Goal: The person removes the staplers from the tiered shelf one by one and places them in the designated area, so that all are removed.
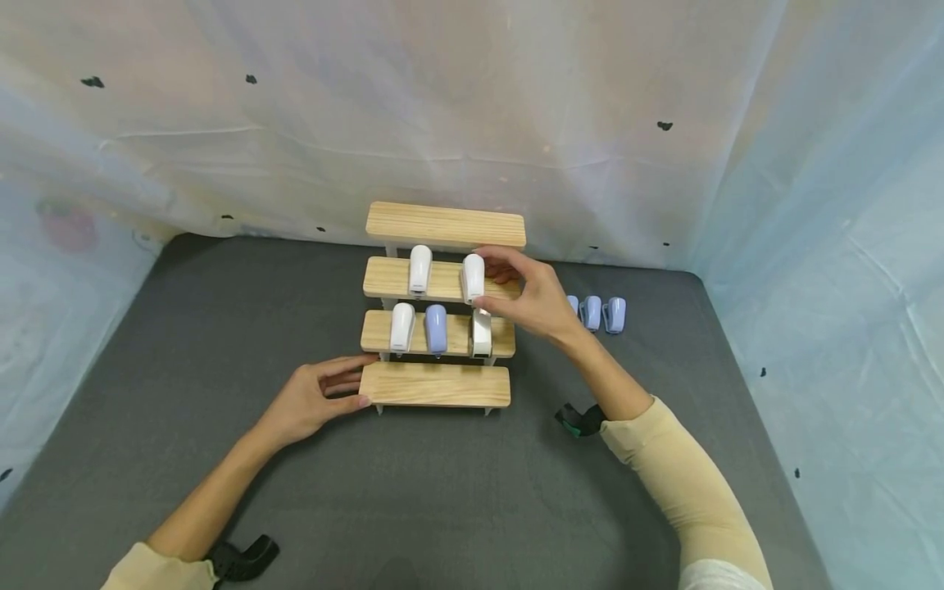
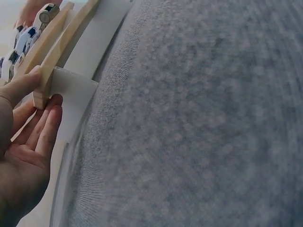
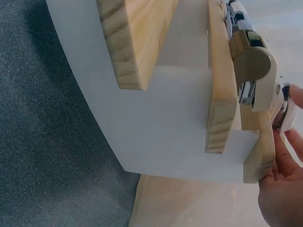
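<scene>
My left hand grips the left end of the lowest board of a wooden tiered stand. In the left wrist view its thumb lies on the board and its fingers sit beneath. On the third board up, my right hand pinches a white mini stapler between thumb and fingers. Another white stapler stands left of it. The board below bears a white stapler, a blue stapler and a squarer white piece with a rounded back.
Several blue staplers stand in a row on the dark grey table, right of the stand; my right hand partly covers the row. A pale curtain hangs close behind the stand. Black wrist mounts are on both forearms.
</scene>
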Demonstrator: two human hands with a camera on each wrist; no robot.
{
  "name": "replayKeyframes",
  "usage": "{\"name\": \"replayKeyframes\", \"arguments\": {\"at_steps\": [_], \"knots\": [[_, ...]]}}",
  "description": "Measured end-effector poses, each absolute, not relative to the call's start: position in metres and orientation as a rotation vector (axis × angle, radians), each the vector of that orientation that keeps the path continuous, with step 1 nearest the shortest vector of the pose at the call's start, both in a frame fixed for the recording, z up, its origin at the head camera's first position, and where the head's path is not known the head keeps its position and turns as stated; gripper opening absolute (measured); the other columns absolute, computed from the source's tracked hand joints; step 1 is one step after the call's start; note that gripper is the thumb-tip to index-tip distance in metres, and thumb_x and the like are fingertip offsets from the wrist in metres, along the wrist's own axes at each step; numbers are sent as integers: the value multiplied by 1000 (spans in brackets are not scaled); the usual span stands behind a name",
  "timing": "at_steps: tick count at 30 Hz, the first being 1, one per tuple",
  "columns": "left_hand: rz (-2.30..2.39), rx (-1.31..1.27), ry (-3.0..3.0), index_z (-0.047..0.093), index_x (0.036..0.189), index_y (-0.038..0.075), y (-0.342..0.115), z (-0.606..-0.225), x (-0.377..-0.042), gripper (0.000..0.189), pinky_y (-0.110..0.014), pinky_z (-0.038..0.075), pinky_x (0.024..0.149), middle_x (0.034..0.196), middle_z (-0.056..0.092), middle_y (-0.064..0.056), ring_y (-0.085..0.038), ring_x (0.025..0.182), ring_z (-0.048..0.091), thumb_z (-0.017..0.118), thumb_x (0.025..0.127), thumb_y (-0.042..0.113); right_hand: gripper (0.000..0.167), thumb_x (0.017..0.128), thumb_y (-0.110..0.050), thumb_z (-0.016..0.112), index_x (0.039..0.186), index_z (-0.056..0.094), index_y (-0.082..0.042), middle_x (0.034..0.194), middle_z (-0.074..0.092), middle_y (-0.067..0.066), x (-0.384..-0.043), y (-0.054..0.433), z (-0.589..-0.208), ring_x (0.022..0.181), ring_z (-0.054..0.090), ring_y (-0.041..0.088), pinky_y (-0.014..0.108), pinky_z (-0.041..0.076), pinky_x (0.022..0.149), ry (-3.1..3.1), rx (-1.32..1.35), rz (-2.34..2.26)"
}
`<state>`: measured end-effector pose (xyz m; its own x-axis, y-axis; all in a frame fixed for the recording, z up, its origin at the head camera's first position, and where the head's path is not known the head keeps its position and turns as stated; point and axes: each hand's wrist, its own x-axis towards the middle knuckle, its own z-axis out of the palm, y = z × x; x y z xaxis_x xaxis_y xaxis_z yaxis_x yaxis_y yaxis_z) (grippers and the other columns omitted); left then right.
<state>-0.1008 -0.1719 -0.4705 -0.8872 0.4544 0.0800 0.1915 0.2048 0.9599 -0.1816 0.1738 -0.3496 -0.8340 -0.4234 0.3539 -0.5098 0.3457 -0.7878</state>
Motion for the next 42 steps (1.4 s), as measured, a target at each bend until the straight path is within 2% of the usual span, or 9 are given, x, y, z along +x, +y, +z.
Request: {"name": "replayKeyframes", "arguments": {"at_steps": [5,15,21,28,33,42], "knots": [[1741,610,2268,56,141,4,-172,-471,-100,60,-30,55,92,141,54,-18,-29,116,63,79,86,13,57,80,7,79,131,56,9,119,63,25,-169,173,-332,104,61,39,55,51,92,-2467,927,1553],[1742,597,2252,56,140,4,-170,-471,-101,60,-29,55,93,141,54,-18,-29,117,62,80,86,14,57,81,10,77,133,53,11,123,61,25,-162,188,-331,112,60,37,52,50,98,-2417,924,1618],[1745,598,2253,55,141,5,-170,-472,-102,60,-28,55,93,142,53,-18,-29,118,62,80,86,15,58,79,17,75,132,52,15,125,59,27,-158,204,-336,114,59,27,49,51,97,-2377,882,1626],[1735,588,2268,56,141,7,-172,-472,-102,60,-29,55,93,141,54,-17,-28,118,62,80,86,16,60,79,17,74,134,52,13,127,58,27,-150,224,-343,115,58,15,44,52,97,-2396,795,1636],[1734,595,2267,55,141,6,-173,-472,-102,60,-29,55,93,141,54,-18,-29,118,62,79,87,15,62,80,16,74,137,50,11,129,57,25,-145,238,-347,115,58,13,44,52,98,-2431,758,1618],[1748,582,2250,56,141,5,-172,-470,-101,60,-29,55,92,141,54,-18,-29,117,62,80,87,15,59,80,14,76,134,54,10,127,57,24,-138,258,-358,113,57,13,39,52,99,-2492,687,1601]]}}
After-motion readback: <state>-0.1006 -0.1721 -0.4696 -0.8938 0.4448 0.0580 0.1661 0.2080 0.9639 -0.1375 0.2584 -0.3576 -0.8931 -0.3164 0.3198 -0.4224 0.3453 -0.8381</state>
